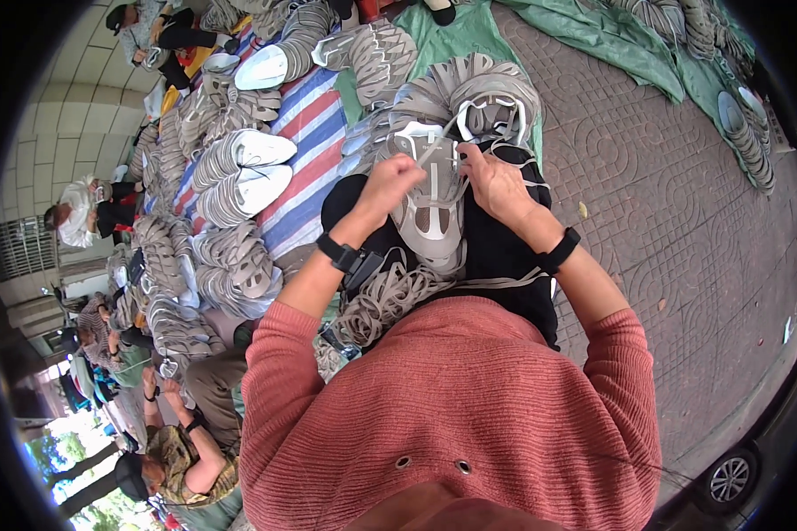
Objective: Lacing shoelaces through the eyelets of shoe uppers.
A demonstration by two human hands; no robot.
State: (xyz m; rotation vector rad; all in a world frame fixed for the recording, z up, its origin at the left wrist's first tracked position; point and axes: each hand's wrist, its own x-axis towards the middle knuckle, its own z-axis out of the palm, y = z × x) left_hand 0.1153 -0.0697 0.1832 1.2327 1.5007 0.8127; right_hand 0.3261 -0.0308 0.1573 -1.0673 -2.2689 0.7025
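A grey-beige shoe upper [431,219] lies across my black-trousered lap, its toe pointing toward me. A flat pale shoelace [435,150] crosses its throat near the eyelets. My left hand [388,188] is closed at the left eyelet edge, its fingertips pinching the lace. Over the right eyelet edge, my right hand [498,184] has thumb and forefinger closed on the upper; whether a lace end is between them is hidden. A tangled bundle of pale laces [383,305] rests by my left thigh. Just beyond the upper stands a curved stack of similar uppers [491,84].
More stacks of uppers [243,168] cover a striped red, white and blue sheet [305,133] at left. Several people sit along that side, one in a patterned shirt [181,456] nearby. Green tarpaulin [593,40] lies on the patterned paving [629,203]. A car wheel [731,478] shows lower right.
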